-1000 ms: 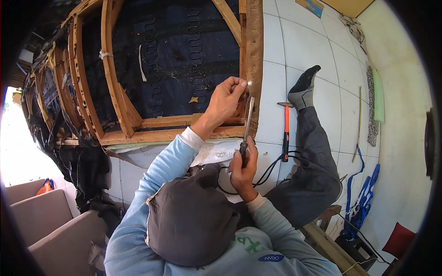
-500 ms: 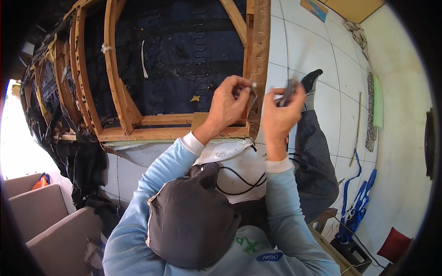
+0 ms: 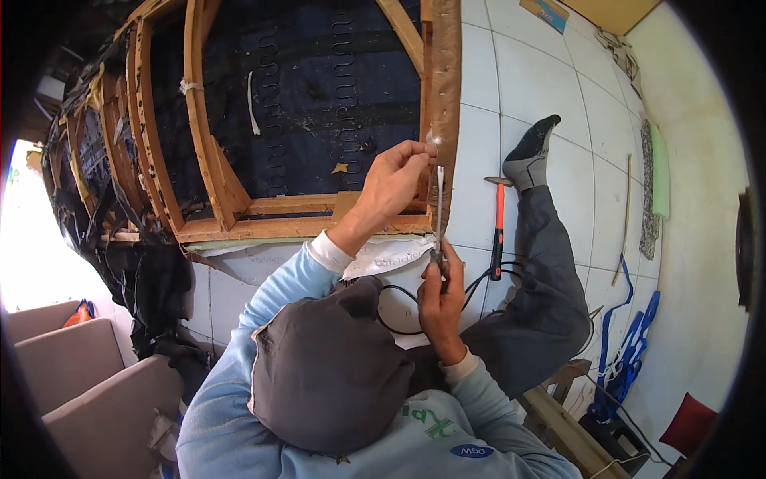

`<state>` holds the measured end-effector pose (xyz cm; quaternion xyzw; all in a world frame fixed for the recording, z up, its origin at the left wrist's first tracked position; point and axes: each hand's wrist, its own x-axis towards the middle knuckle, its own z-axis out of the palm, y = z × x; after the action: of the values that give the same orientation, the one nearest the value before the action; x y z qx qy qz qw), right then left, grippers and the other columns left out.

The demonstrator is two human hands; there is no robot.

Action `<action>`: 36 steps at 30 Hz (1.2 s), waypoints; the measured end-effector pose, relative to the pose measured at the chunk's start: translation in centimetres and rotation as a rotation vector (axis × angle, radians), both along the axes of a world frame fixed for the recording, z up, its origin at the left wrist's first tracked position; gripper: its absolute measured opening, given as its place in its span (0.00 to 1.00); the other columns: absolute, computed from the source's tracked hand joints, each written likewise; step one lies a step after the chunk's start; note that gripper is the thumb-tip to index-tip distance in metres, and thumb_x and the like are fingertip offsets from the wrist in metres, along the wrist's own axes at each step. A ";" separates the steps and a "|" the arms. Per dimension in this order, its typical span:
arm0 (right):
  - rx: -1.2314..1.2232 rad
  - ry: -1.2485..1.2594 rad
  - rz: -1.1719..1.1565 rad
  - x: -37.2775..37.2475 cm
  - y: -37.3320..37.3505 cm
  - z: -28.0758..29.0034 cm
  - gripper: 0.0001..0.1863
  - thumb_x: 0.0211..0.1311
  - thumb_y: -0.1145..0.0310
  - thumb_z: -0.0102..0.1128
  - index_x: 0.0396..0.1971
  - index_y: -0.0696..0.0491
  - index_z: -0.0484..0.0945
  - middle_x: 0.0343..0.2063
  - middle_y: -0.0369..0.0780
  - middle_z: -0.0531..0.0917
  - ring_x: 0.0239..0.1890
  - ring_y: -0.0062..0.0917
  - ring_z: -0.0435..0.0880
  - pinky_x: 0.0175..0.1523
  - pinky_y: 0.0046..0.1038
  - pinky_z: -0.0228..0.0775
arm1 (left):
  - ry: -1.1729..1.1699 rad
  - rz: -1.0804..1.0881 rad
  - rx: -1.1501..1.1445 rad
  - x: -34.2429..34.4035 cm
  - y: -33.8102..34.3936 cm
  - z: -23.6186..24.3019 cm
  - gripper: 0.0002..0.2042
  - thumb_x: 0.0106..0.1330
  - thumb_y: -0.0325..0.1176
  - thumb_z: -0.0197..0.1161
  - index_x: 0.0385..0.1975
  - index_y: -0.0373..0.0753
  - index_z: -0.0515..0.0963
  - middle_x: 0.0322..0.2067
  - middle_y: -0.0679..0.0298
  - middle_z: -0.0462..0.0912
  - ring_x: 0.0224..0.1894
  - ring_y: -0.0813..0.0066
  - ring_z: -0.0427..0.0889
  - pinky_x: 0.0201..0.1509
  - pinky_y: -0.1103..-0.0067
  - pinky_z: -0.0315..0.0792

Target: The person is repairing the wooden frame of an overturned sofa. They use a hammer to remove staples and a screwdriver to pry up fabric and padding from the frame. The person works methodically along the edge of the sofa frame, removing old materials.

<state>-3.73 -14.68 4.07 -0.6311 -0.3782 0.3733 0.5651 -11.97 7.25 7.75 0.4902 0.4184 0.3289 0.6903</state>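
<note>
My right hand (image 3: 443,297) is closed round the dark handle of a screwdriver (image 3: 440,199), whose metal blade points away from me along the frame's right edge. Thumb and fingers of my left hand (image 3: 392,190) are pinched together beside that edge. At their tips shows a small white wisp of fluff (image 3: 433,139); its exact kind is too small to tell. Brown covering (image 3: 448,76) wraps the right rail of the wooden furniture frame (image 3: 295,231), next to both hands. The screwdriver's tip lies just below the left fingertips.
An orange-and-black-handled hammer (image 3: 499,231) lies on the tiled floor, near my outstretched foot (image 3: 531,156). White cloth (image 3: 391,259) hangs at the frame's near side. A black cable (image 3: 399,327) loops below it. Blue straps (image 3: 630,351) lie by the right wall. Grey-beige cushioned panels (image 3: 112,391) stand lower left.
My right hand has come down and toward me with the screwdriver, from right of the frame to its near corner. The hammer now shows fully. My left hand has barely moved.
</note>
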 end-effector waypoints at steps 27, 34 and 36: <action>0.047 0.227 -0.076 -2.8 6.0 -2.3 0.26 0.88 0.71 0.48 0.79 0.62 0.63 0.51 0.43 0.83 0.34 0.13 0.76 0.36 0.19 0.72 | 0.320 0.139 0.342 1.4 0.9 0.0 0.23 0.73 0.48 0.73 0.42 0.27 0.85 0.36 0.57 0.85 0.35 0.74 0.81 0.41 0.74 0.78; 0.171 0.165 -0.092 -2.3 5.0 -4.2 0.28 0.89 0.69 0.47 0.82 0.55 0.58 0.39 0.37 0.78 0.19 0.09 0.72 0.21 0.16 0.66 | 0.270 0.107 0.311 2.1 0.6 0.4 0.22 0.74 0.46 0.72 0.42 0.26 0.84 0.37 0.54 0.85 0.37 0.71 0.83 0.44 0.72 0.80; 0.149 0.218 -0.090 -2.4 5.9 -2.4 0.28 0.89 0.69 0.47 0.82 0.55 0.58 0.39 0.37 0.78 0.19 0.09 0.72 0.20 0.16 0.65 | 0.283 0.132 0.354 1.9 0.6 0.4 0.22 0.74 0.46 0.72 0.42 0.26 0.84 0.37 0.54 0.85 0.37 0.71 0.84 0.44 0.72 0.80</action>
<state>-6.15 -8.78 1.69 -0.5593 -0.3126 0.3850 0.6643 -10.06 7.87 8.14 0.6161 0.4779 0.3697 0.5052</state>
